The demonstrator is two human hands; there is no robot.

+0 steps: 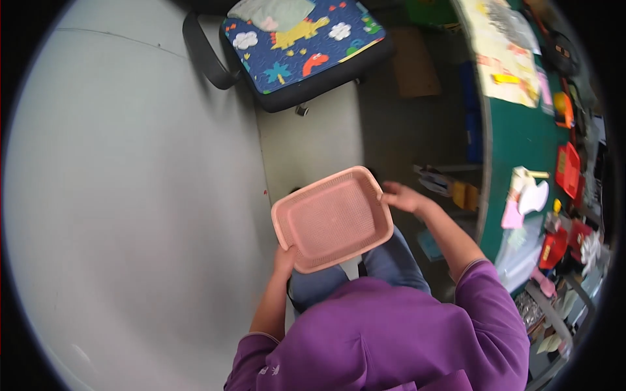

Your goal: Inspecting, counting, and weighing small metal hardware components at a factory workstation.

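Observation:
A pink plastic mesh basket, with nothing visible inside it, is held in front of my legs, slightly tilted. My left hand grips its near left rim, thumb over the edge and the other fingers hidden beneath. At the right rim, my right hand holds the side with the thumb at the edge; some fingers reach behind it. Both forearms come from purple short sleeves.
Ahead stands a black office chair with a dinosaur-print seat cushion and an armrest. Along the right runs a green-topped workbench with red bins, papers and tools. A brown board lies under it. Grey floor spreads left.

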